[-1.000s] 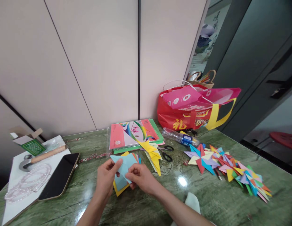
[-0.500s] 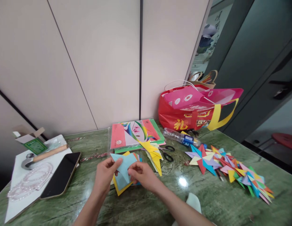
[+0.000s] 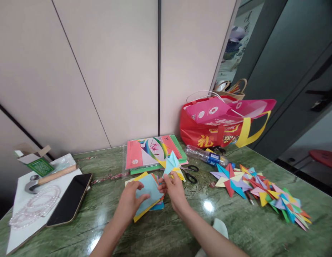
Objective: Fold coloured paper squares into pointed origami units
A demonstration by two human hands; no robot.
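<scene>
Indoors, folded paper above green marbled tabletop, pale wall, dark door

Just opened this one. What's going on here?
A person is working with paper at a green table. The right hand holds a folded light-blue piece by its lower end, near yellow folded pieces. The left hand, thumb and fingers apart, is at a stack of coloured sheets.

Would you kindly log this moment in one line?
right hand: holding folded blue paper | left hand: open, at paper stack | paper stars: on table, right side
</scene>
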